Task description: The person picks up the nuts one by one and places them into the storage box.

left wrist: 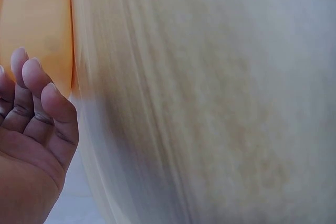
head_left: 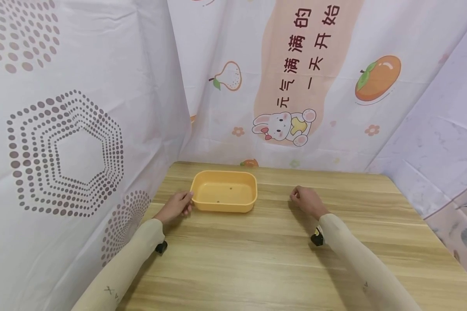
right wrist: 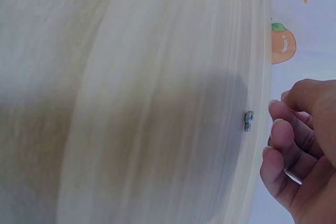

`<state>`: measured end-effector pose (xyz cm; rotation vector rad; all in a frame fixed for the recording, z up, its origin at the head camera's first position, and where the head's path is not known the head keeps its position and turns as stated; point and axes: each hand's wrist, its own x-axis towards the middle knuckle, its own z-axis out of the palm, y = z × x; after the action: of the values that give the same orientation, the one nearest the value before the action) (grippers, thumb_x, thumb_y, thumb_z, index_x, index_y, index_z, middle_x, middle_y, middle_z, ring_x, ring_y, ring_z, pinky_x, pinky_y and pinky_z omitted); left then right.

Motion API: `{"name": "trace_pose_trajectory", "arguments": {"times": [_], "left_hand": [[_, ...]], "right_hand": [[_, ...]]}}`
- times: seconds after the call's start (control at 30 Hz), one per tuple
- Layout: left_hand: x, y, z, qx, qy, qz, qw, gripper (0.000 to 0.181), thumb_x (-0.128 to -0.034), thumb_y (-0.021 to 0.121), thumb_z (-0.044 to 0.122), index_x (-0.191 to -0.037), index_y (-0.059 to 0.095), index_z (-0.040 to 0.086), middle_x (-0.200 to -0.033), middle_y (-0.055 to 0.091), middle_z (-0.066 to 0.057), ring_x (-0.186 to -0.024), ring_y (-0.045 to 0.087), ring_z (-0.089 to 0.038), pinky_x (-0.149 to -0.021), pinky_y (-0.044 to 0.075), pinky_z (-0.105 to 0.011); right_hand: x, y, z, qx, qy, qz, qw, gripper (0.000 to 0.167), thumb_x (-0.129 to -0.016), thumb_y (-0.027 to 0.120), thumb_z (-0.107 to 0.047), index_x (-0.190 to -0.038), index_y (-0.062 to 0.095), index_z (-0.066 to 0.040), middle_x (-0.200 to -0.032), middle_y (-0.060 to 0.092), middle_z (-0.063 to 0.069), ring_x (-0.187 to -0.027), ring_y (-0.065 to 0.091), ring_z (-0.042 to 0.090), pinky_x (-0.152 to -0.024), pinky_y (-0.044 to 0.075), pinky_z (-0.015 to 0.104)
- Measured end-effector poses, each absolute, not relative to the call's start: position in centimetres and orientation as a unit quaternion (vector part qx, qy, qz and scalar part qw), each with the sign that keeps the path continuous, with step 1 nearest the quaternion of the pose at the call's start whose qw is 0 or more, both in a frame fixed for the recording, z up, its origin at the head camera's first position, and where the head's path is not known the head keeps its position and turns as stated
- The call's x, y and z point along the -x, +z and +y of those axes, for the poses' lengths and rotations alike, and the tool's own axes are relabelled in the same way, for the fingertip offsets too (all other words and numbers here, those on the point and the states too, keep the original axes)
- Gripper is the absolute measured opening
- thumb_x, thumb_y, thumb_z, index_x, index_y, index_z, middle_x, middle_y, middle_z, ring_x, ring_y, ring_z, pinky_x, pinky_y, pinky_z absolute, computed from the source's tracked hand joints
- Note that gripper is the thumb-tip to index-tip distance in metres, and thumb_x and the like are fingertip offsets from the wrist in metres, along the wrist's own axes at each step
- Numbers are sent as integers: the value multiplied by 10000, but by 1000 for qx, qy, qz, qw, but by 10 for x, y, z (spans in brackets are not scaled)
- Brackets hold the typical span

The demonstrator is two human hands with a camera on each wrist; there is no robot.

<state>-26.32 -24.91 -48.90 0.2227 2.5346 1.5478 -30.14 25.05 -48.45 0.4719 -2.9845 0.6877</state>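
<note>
A shallow yellow-orange tray (head_left: 223, 207) stands on the wooden table, two tiny dark specks on its floor. At its left end my left hand (head_left: 174, 206) holds the rim; in the left wrist view that hand's (left wrist: 37, 129) other fingers bend loosely beside the tray's wall (left wrist: 39, 19). To the right of the tray, apart from it, is my right hand (head_left: 308, 201), palm down. Seen from the right wrist, this hand (right wrist: 304, 145) has loosely curled fingers with nothing visible in them. A small metal piece (right wrist: 248, 121) shows just off its fingertips, separate from them.
The wooden table (head_left: 249, 259) reaches back to a printed curtain (head_left: 225, 112). Another curtain (head_left: 81, 155) hangs close by the left forearm, and a pale one (head_left: 432, 129) hangs at the right. Each wrist wears a small black device.
</note>
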Motion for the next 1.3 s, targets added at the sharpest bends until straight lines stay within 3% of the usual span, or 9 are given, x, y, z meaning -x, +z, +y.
{"name": "trace_pose_trajectory", "arguments": {"times": [0.3,0.67,1.0,1.3], "left_hand": [[262,-486,-248,-73,522,846,85,487,-1121,416,419,-980,609,-6,-788,633,-114,-624,560,-166,-553,502,-263],[264,-488,-249,-74,523,844,88,469,-1127,418,387,-984,609,-16,-791,634,-123,-619,562,-160,-548,501,-262],[265,-487,-250,-82,525,843,83,479,-1136,398,359,-1009,601,-56,-830,640,-215,-627,554,-174,-530,495,-294],[266,-491,-250,-79,521,846,81,441,-1131,423,357,-969,604,-11,-776,630,-114,-604,558,-157,-535,495,-253]], "right_hand": [[301,-480,242,-159,227,-961,26,154,-1028,588,-154,-1030,673,-25,-875,694,91,-721,616,192,-673,529,398],[301,-474,232,-179,230,-956,47,137,-1017,614,-151,-996,682,-34,-823,689,51,-666,595,151,-632,520,364],[300,-470,221,-196,237,-950,61,124,-1006,627,-144,-980,694,-43,-772,669,21,-633,567,145,-602,496,344],[299,-469,212,-197,241,-949,57,112,-1010,645,-157,-984,695,-61,-748,643,-8,-614,538,133,-588,468,323]]}}
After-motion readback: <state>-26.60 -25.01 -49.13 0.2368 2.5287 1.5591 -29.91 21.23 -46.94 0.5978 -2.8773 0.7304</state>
